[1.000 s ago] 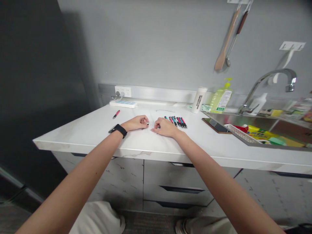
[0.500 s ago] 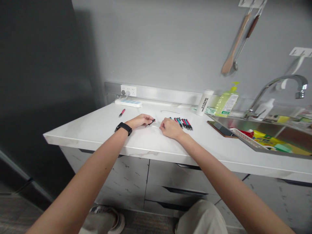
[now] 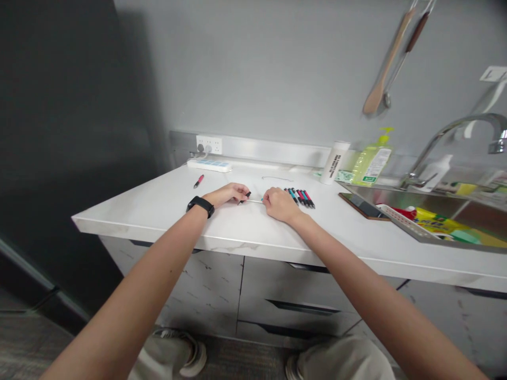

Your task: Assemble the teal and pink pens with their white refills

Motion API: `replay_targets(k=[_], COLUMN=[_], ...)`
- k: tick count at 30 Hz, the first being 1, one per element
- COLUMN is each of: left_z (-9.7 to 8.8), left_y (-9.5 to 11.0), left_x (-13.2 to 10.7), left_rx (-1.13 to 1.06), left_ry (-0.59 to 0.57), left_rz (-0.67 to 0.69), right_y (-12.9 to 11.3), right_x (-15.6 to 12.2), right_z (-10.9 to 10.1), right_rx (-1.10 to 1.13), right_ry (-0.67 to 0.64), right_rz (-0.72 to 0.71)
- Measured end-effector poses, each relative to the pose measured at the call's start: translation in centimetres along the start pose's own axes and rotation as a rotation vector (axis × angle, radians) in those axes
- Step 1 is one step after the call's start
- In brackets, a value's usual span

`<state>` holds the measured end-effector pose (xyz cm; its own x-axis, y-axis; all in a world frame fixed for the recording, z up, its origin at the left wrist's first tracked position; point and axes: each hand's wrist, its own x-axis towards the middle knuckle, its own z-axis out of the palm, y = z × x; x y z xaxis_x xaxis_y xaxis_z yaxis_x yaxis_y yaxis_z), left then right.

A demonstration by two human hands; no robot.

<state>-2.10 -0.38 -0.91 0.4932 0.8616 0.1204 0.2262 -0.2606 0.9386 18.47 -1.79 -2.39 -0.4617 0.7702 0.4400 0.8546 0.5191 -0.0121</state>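
My left hand, with a black watch on its wrist, pinches a small black pen part over the counter. My right hand is closed, and a bit of teal shows at its fingertips; most of what it holds is hidden. A thin white stick, like a pen refill, spans the gap between both hands. Just beyond my right hand lies a row of several pens in pink, teal and black. One pink and black pen lies apart, on the left.
A power strip runs along the back of the white counter. At the right stand a white bottle and a green soap bottle. A phone lies beside the sink. A dark tall cabinet borders the left.
The white stick between my hands shows more plainly, and a teal bit has come into view at my right fingertips. My hands stay nearly in place; the view has shifted slightly.
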Motion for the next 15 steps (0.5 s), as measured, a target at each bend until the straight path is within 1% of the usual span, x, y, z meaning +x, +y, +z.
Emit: replay_targets(k=[3, 5, 7, 9, 11, 13, 15], left_z=[0.1, 0.1, 0.0, 0.0, 0.0, 0.0, 0.0], left_y=[0.1, 0.1, -0.1, -0.1, -0.1, 0.0, 0.1], left_x=[-0.1, 0.0, 0.1, 0.1, 0.1, 0.0, 0.0], left_rx=[-0.009, -0.01, -0.018, -0.032, -0.044, -0.051, -0.055], left_ry=[-0.014, -0.01, -0.005, 0.002, 0.007, 0.004, -0.004], left_rz=[-0.017, -0.023, -0.027, -0.034, -0.04, -0.04, -0.047], right_y=[0.2, 0.4, 0.6, 0.8, 1.0, 1.1, 1.0], right_x=[0.0, 0.0, 0.1, 0.2, 0.3, 0.4, 0.3], right_z=[0.0, 0.0, 0.0, -0.1, -0.3, -0.6, -0.9], right_rx=[-0.008, 0.0, 0.011, 0.023, 0.057, 0.131, 0.227], right_ry=[-0.006, -0.021, -0.009, 0.045, 0.131, 0.224, 0.295], right_rz=[0.022, -0.018, -0.055, -0.047, -0.018, 0.001, -0.008])
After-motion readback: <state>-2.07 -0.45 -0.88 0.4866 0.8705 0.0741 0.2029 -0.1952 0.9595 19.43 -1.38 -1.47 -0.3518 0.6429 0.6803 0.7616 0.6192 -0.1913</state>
